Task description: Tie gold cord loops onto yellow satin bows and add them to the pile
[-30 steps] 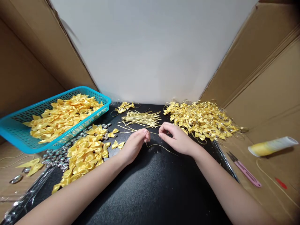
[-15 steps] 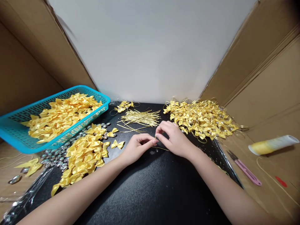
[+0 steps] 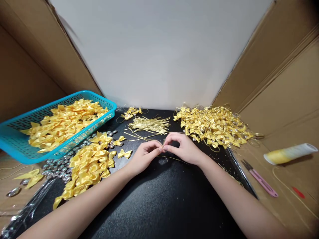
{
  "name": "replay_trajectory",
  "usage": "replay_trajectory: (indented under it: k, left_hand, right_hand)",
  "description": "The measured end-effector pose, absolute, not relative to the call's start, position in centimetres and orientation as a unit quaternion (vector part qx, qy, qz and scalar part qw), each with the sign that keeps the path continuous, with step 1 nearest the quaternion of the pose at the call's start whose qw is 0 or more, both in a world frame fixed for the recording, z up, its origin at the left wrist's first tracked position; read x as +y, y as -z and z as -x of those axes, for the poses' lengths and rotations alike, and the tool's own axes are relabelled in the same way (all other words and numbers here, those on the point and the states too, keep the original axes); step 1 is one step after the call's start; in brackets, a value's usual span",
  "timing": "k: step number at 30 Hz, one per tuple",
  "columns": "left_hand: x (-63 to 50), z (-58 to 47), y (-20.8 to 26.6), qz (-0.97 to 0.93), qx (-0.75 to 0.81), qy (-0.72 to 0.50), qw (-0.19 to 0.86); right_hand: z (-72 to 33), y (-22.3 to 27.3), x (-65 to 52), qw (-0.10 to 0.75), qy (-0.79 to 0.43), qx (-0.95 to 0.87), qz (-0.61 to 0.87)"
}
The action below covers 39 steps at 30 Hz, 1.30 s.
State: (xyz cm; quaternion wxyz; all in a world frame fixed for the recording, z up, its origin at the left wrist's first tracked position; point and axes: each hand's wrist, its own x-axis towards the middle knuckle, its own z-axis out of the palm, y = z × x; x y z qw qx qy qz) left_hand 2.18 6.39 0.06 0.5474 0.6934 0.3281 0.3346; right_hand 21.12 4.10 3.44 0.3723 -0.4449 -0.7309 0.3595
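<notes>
Over the middle of the black table, my left hand (image 3: 147, 154) and my right hand (image 3: 183, 147) meet fingertip to fingertip. Both are closed in a pinch on a thin gold cord (image 3: 174, 158), whose loose length trails to the right under my right hand. A short end of it pokes up between the fingertips; the part inside the pinch is hidden. Just beyond my hands lies a bundle of cut gold cords (image 3: 149, 125). One yellow ribbon bow (image 3: 124, 153) rests left of my left hand, beside a heap of yellow bows (image 3: 87, 162).
A blue basket (image 3: 111, 111) of yellow bows stands at the left, with silvery beads (image 3: 58, 167) near it. Bows with gold loops (image 3: 211, 126) are piled at the back right. Pink-handled snips (image 3: 263, 182) and a yellow-white tube (image 3: 290, 153) lie on cardboard at the right.
My right hand's fingers have shifted slightly left and down, closing against the left fingertips. More of the cord's trailing length shows to the right.
</notes>
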Motion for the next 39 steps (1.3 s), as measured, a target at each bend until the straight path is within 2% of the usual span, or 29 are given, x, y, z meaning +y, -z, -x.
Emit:
replay_trajectory:
  k: [10,24,27,33,39]
  left_hand:
    - [6.5,-2.2,-0.2,-0.677,0.336,-0.333,0.563]
    - [6.3,-2.7,0.2,-0.618,0.399,-0.396,0.550]
    - [6.3,-2.7,0.4,-0.611,0.417,-0.404,0.538]
    - [6.2,-2.6,0.6,-0.596,0.436,-0.412,0.533]
    - [5.8,-2.9,0.0,-0.596,0.427,-0.412,0.542]
  right_hand:
    - [-20.3,-3.0,3.4,0.301,-0.271,-0.788,0.464]
    - [-20.0,-3.1,3.2,0.266,-0.214,-0.808,0.480]
    - [-19.6,-3.0,2.9,0.285,-0.173,-0.809,0.485]
    - [-18.5,-2.3,2.0,0.423,-0.058,-0.753,0.500]
    - [-17.9,-1.7,1.7,0.399,0.018,-0.759,0.514]
